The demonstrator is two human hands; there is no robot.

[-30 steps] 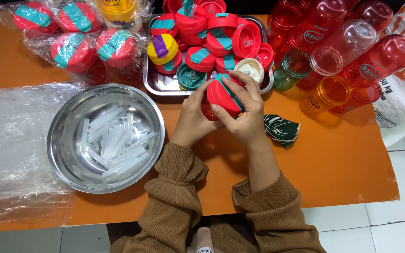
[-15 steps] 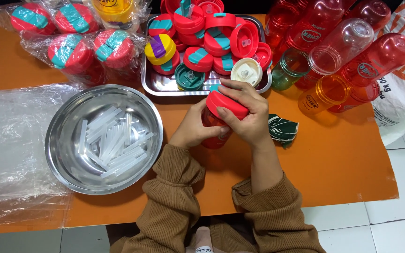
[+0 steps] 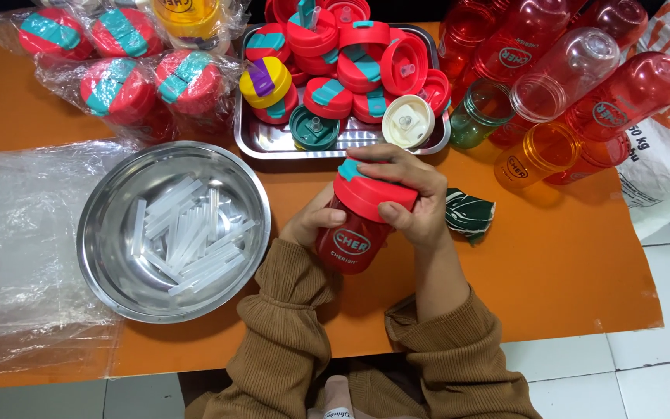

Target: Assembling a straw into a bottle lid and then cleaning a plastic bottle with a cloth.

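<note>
Left hand [image 3: 313, 223] grips the red bottle [image 3: 352, 240] at table centre, near the tray [image 3: 273, 141]; right hand [image 3: 412, 198] clamps its red lid [image 3: 372, 190]. A tilted lid could cross-thread and jam.

Orange table [image 3: 568, 264], white tiled floor [image 3: 661, 372]

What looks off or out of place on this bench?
Little stands out. Bottles lie tipped in a loose heap at top right, and one yellow-purple lid is odd among the red ones in the tray. A dark green leaf-print piece lies loose beside the right hand.
</note>
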